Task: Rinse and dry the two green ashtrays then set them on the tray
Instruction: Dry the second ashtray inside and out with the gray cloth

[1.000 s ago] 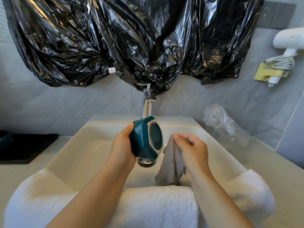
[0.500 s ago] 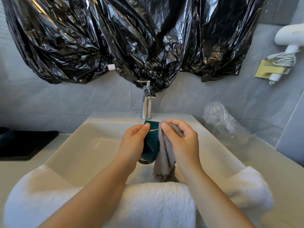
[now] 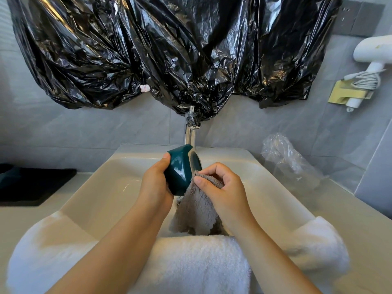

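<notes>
Left hand: fingers curled round the green ashtray, thumb pressed on its top edge, the rest wrapped behind it and out of sight. The ashtray is held above the middle of the sink, just in front of the sink's faucet, tipped on its side with the hollow facing right.

Right hand: fingers bent and bunched, pinching the grey cloth against the thumb. The pinched bit of cloth touches the ashtray's lower right rim, and the rest hangs down into the sink bowl.

Containers:
- Sink: the hanging cloth end is inside. A white towel is draped over the sink's near rim, under both forearms.
- Ashtray hollow: dark, can't tell if anything is in it.
- Black tray: on the counter left of the sink, well apart from the hands. There's a dark teal shape at its far end (cut off by the frame edge, can't confirm it's the second ashtray).
- Clear plastic bag: on the counter right of the sink, crumpled, contents not readable.

Black plastic sheeting hangs on the wall above the sink, its lowest fold touching the faucet top.
</notes>
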